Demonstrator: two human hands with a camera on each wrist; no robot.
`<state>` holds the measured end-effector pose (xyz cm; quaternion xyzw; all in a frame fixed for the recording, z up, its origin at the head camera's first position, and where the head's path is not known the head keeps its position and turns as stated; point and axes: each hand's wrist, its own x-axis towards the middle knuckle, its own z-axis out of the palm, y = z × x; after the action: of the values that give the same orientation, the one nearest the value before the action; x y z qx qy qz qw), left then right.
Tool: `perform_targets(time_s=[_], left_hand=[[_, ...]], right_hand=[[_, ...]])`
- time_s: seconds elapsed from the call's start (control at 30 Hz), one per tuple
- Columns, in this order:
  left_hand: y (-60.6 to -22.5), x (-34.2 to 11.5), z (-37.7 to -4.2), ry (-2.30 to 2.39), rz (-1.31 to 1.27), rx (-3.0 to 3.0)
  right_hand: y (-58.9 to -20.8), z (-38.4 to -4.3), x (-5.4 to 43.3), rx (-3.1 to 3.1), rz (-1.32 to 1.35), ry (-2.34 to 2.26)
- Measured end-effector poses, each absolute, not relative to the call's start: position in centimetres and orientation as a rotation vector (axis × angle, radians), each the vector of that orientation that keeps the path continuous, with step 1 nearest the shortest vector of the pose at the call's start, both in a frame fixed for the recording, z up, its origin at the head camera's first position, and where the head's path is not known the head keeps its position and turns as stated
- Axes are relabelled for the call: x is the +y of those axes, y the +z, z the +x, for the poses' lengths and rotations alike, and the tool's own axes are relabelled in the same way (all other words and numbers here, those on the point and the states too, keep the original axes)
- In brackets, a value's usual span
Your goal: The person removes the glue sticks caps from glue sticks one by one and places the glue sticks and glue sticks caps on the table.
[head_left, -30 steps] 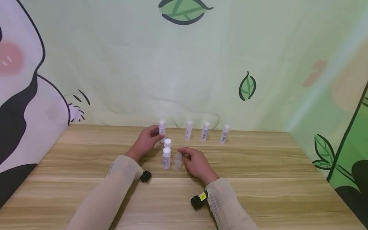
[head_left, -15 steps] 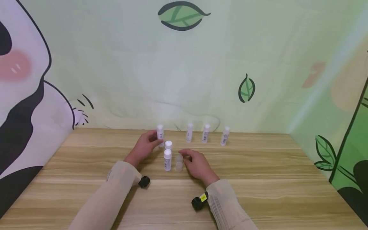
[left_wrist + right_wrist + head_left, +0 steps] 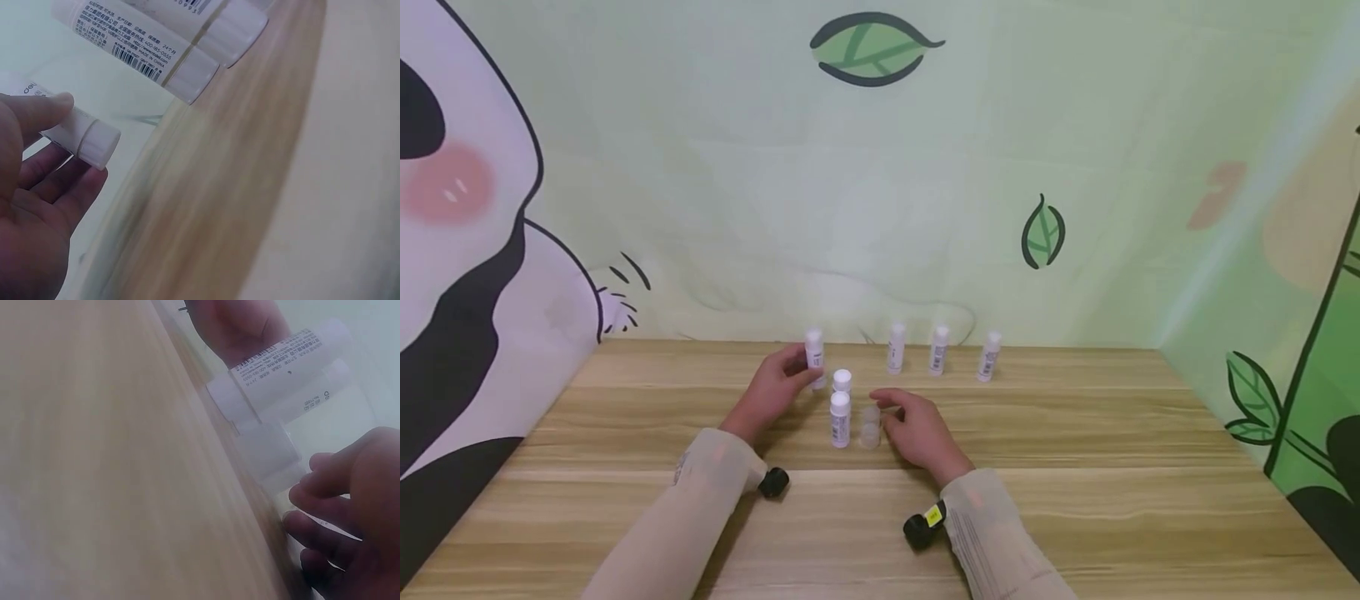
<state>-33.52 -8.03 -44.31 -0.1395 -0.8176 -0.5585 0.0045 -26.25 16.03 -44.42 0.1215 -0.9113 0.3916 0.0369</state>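
Observation:
In the head view my left hand [image 3: 771,387] grips an upright white glue stick [image 3: 814,354] between thumb and fingers. The left wrist view shows the thumb across that glue stick [image 3: 78,131] and fingers behind it. Two more white glue sticks stand one behind the other between the hands; the front glue stick [image 3: 840,423] partly hides the rear one [image 3: 842,380]. My right hand [image 3: 917,429] lies beside two small translucent cylinders [image 3: 870,435], its fingers loosely bent. In the right wrist view its fingertips are close to the rear cylinder [image 3: 282,478]; whether they touch cannot be told.
Three white glue sticks stand apart in a row along the back of the wooden table [image 3: 1075,517]: a left one [image 3: 896,350], a middle one [image 3: 938,352] and a right one [image 3: 988,358]. A pale green printed backdrop [image 3: 737,208] rises behind the table's back edge.
The left hand has shifted slightly left and nearer with its glue stick, away from the back row. The right hand stays beside the translucent cylinders. The head view has tilted up a little.

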Motion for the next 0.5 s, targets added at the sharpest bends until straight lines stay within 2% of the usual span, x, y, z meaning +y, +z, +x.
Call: perform_targets(time_s=[0.33, 0.5], left_hand=[[-43.9, -8.0, -33.0, -1.777, -0.419, -2.556], [-42.0, -7.7, -31.5, -1.742, -0.429, -2.574]], right_hand=[[-44.1, -26.3, 16.1, -2.765, 0.317, 1.254], [-44.1, -26.4, 16.1, -2.756, 0.299, 1.269]])
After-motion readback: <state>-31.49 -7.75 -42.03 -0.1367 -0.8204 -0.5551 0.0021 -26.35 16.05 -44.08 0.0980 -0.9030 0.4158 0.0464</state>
